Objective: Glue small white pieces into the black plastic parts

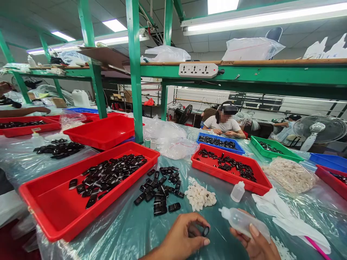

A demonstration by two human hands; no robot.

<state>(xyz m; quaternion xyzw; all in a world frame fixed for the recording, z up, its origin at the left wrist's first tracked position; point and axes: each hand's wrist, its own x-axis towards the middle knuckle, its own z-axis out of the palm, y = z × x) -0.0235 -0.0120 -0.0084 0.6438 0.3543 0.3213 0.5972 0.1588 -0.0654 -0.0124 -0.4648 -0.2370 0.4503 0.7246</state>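
Note:
Between the thumb and fingers of my left hand (185, 234) is a small black plastic piece (206, 231), held on end above the table. My right hand (256, 240) is wrapped round a translucent squeeze bottle (248, 221), tilted so its nozzle points left. Just beyond my hands lies a heap of small off-white pieces (200, 195). To its left is a loose pile of black plastic pieces (161, 189). A smaller squeeze bottle (238, 191) stands upright behind the one I hold.
A large red tray (51, 220) of black pieces sits at left, with another red tray (260, 171) ahead. White cloth (287, 213) and a bag of pale pieces (290, 175) lie at right. A green post (134, 90) rises mid-table; a co-worker (223, 124) sits opposite.

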